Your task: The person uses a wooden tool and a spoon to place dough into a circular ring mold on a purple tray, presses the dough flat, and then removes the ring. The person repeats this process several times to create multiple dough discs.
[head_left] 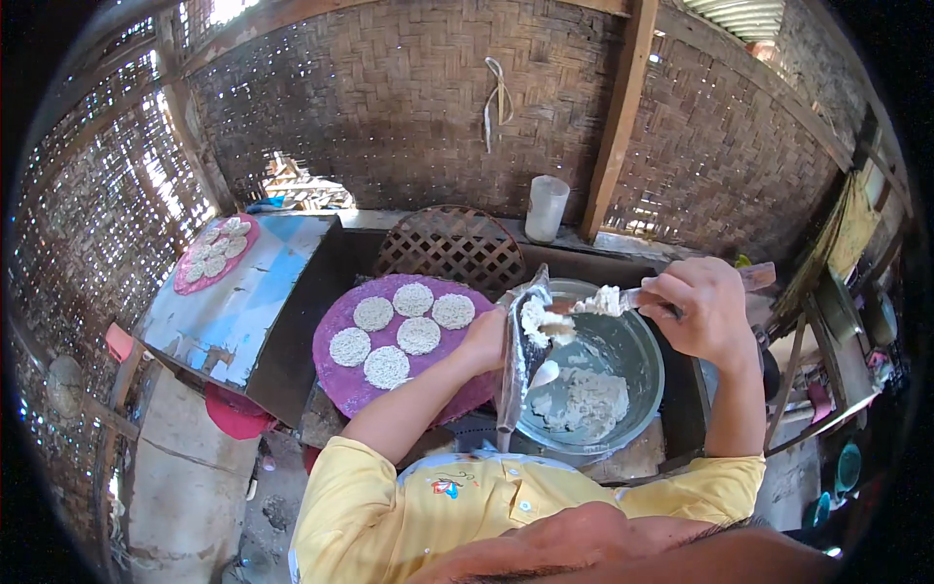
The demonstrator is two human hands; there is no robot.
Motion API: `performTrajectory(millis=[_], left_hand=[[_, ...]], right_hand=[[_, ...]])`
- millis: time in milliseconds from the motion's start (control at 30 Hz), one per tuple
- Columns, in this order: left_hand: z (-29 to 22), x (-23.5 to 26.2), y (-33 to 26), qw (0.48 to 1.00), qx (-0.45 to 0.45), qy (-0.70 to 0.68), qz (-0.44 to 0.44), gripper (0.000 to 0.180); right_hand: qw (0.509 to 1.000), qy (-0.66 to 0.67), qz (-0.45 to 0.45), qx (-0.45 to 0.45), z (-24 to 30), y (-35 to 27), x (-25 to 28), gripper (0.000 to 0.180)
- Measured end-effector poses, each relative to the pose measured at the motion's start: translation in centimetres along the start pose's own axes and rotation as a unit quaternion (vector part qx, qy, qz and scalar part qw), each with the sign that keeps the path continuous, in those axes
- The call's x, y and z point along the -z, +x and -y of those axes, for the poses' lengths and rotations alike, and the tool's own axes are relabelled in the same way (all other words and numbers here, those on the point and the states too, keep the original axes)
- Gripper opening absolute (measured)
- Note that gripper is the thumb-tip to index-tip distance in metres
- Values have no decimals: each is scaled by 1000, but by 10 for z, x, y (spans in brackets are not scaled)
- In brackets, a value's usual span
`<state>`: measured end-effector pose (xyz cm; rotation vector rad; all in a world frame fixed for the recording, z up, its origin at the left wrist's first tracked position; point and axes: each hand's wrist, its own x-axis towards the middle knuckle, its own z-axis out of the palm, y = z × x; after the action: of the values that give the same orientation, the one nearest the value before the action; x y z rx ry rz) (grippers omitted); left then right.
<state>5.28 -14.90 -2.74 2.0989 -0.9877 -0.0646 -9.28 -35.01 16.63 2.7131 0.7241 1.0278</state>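
My left hand is closed around the side of a dark, upright, trough-like holder with white dough in its opening. In my right hand is a wooden spatula, its blade loaded with white dough and reaching over to the holder. Below both lies a wide metal basin, with more dough inside and a white spoon near the holder. Left of the basin, a round purple mat bears several lacy white dough discs.
At the far left, a blue-and-white topped table carries a pink mat with more discs. Behind the purple mat leans a woven bamboo tray. A whitish cup stands on the ledge. Woven walls and a wooden post enclose the back.
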Motion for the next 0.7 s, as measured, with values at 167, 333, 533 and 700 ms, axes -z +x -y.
performTrajectory(millis=[167,333,533,700], left_hand=[[-30,2,-1,999,38,10,-27,33],[8,-12,2,997,73,17,34,34],[74,-18,22,903,58,-424,35,18],[64,-27,27,935,-19,-352,45,9]], right_hand=[[998,12,47,40,20,-2,-25,13],[996,-5,52,76,27,-4,-36,12],[996,-28,-32,-79,-7,-22,-2,13],[995,51,59,-68,-10,-27,-9,13]])
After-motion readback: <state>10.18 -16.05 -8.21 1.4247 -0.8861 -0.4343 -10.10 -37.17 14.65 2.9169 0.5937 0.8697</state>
